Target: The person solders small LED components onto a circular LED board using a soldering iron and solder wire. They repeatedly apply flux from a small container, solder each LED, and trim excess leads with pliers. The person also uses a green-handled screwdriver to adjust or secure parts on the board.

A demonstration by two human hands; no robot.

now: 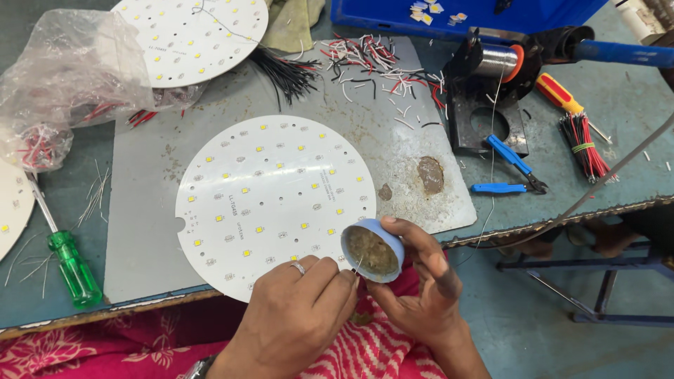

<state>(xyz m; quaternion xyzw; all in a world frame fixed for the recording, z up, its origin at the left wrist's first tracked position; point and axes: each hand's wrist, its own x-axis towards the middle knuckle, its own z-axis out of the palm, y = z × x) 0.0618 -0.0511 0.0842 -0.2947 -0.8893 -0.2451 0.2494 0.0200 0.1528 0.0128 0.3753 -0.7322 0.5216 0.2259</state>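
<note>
My right hand point(425, 281) holds a small round blue cup point(373, 250) of brownish paste, tilted toward me at the table's near edge. My left hand point(298, 312), a ring on one finger, pinches a thin wire point(359, 264) whose tip touches the paste in the cup. Just beyond both hands a large round white LED board point(274, 200) with several small yellow chips lies flat on a grey mat point(147, 210).
A green-handled screwdriver point(70, 265) lies at the left. Blue cutters point(516, 168), a tied bundle of red wires point(586, 144), a red-yellow screwdriver point(562, 95), a solder spool stand point(491, 67) and a blue-handled soldering iron point(618, 52) are at the right. A second LED board point(196, 35), a plastic bag point(63, 84) and cut wire scraps point(372, 67) lie behind.
</note>
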